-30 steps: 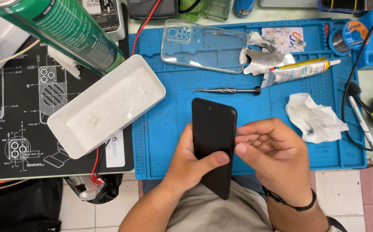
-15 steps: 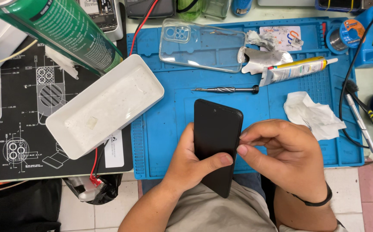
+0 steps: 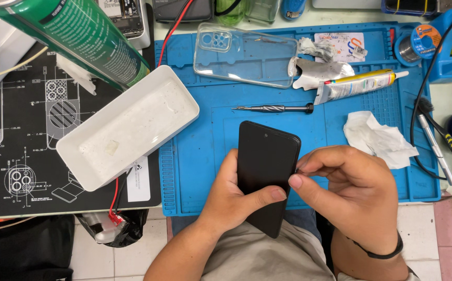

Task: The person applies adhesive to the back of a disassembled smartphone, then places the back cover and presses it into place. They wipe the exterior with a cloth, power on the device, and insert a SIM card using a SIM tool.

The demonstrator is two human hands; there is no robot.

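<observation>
Items by count: one black smartphone (image 3: 265,171) at lower centre, held in two hands, left hand (image 3: 234,200) and right hand (image 3: 353,195); one clear phone case (image 3: 245,54) at upper centre; one screwdriver (image 3: 273,108); one glue tube (image 3: 356,86); one white tray (image 3: 127,127) at left; one green spray can (image 3: 80,31) at upper left; one crumpled tissue (image 3: 379,139) at right; one blue mat (image 3: 210,145).

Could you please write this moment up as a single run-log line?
left hand: grips black phone, screen up | right hand: fingertips on phone's right edge | blue mat: screwdriver, clear case
</observation>
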